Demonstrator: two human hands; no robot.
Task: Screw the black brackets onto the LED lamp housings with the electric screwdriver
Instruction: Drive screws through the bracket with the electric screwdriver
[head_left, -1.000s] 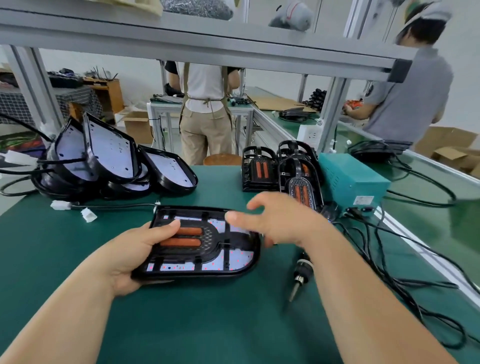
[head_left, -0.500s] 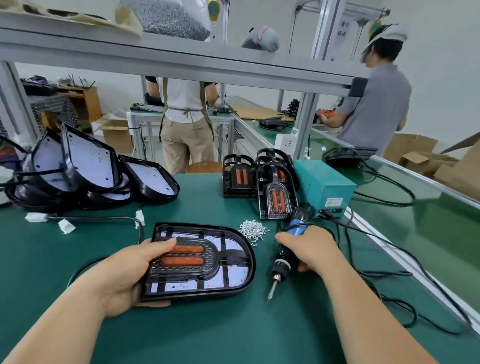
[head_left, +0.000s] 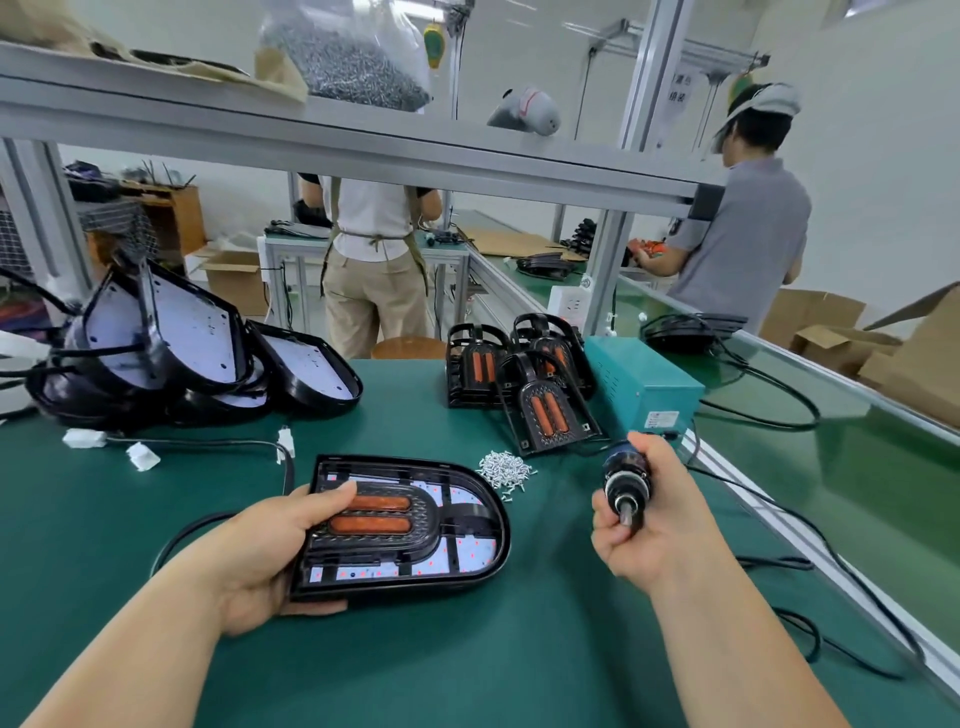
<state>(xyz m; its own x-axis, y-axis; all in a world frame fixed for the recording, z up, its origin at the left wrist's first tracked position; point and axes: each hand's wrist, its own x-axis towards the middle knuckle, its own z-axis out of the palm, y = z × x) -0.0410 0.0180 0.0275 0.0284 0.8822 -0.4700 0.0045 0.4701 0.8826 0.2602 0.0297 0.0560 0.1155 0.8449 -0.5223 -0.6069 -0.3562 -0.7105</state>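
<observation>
Over the counter (head_left: 467, 654) our right grip (head_left: 657, 527), closed round the screwdriver (head_left: 627, 475), has lifted it; our left grip (head_left: 260, 551) holds the lamp (head_left: 467, 545), so screwing may begin.

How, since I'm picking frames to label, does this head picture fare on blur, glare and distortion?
Head view: the wide-angle lens bows the shelf beam; light is soft and even, with only a faint shadow under the lamp housing; the housing and left hand are sharp; the electric screwdriver in the right hand looks slightly soft; no strong glare.
</observation>
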